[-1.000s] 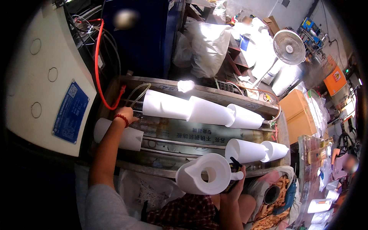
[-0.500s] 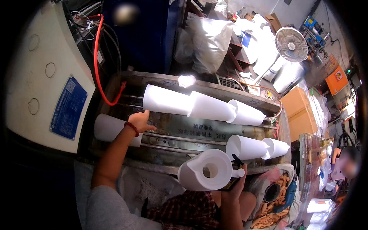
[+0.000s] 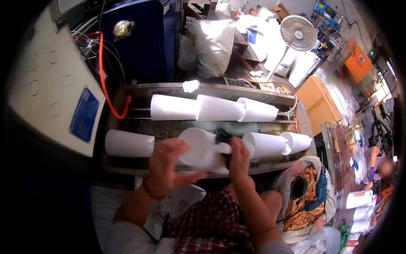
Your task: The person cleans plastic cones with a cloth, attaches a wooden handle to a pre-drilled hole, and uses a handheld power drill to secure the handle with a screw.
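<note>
1. Wooden trough (image 3: 146,90): one, my landmark. Hands block part of its near rail from me.
2. Blue cabinet (image 3: 146,53): one, beyond the trough's far left corner. Top cut off by the view edge.
3. Standing fan (image 3: 298,33): one, beyond the trough's far right corner.
4. Cardboard box (image 3: 319,101): one, just off the trough's right end.
5. Sack (image 3: 330,203): one, by the trough's near right corner. One blue drill (image 3: 322,190) on top; tan pieces (image 3: 302,218) overlap, I can't count them.
6. White vessels (image 3: 219,108): I count six in the trough. Three in a far-side row, one near left, two near right. Overlaps hide some ends.
7. Raised white vessel (image 3: 197,147): one, over the trough's near side. Motion-blurred.
8. Hands: two, at the trough's near side. Left hand (image 3: 168,166) spread beside the raised white vessel, contact unclear. Right hand (image 3: 240,158) curled round the dark tool; can't tell if it grips the vessel's stub too.
9. Dark tool (image 3: 223,136): one, over the trough. Blurred, outline unreadable.
</note>
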`<state>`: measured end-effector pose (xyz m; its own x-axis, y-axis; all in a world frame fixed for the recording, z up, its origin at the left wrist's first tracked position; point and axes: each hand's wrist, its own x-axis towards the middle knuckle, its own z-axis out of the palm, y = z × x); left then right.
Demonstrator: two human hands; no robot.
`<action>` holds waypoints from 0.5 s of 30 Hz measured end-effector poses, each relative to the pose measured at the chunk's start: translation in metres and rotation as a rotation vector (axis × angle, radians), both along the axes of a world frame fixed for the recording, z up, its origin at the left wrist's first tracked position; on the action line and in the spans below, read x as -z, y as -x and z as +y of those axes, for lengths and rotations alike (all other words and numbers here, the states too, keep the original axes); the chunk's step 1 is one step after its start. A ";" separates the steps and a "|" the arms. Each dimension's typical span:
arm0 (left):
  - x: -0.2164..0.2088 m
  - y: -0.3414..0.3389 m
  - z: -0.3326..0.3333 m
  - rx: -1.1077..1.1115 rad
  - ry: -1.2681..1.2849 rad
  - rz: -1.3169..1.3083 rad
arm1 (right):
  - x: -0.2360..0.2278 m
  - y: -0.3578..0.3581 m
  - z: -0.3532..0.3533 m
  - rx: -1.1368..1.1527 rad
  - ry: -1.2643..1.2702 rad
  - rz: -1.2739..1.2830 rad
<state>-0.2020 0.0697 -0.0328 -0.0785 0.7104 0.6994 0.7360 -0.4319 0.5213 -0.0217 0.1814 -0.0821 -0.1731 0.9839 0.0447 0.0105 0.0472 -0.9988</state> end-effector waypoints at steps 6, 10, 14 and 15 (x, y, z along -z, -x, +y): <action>0.007 -0.032 -0.026 -0.332 0.220 0.259 | -0.050 0.038 -0.042 -0.366 -0.506 -0.261; 0.015 -0.034 -0.046 -0.325 0.239 0.092 | -0.053 0.036 -0.071 -0.405 -0.651 -0.260; 0.022 -0.037 -0.055 -0.197 0.178 0.041 | -0.042 0.020 -0.083 -0.393 -0.751 -0.302; 0.022 -0.036 -0.056 -0.160 0.149 0.043 | -0.043 0.018 -0.087 -0.376 -0.792 -0.284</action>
<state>-0.1663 0.0134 -0.0548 -0.1709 0.7872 0.5926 0.8120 -0.2281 0.5373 -0.0401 0.0948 -0.0396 -0.5831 0.5606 0.5880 0.0956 0.7660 -0.6356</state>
